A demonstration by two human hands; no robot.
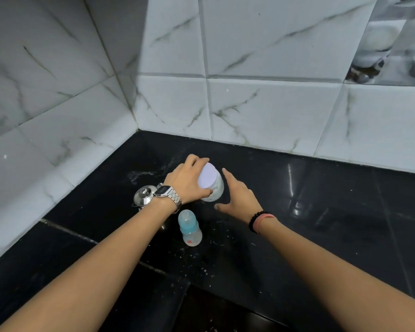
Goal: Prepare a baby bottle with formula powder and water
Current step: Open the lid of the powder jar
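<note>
Hands: your left hand (189,180) gripped the formula jar (212,185) from the side; your right hand (237,197) hovered just beside it, fingers spread, holding nothing.
Jar handling: it looked like light, stiff, smooth plastic, probably slippery; grip it round the body below the white lid (209,176).
Jar axis: tilted, lid facing you.
Baby bottle (190,227): stood upright on the black surface (321,212), capped, nearer you than the jar, teat end up.
</note>
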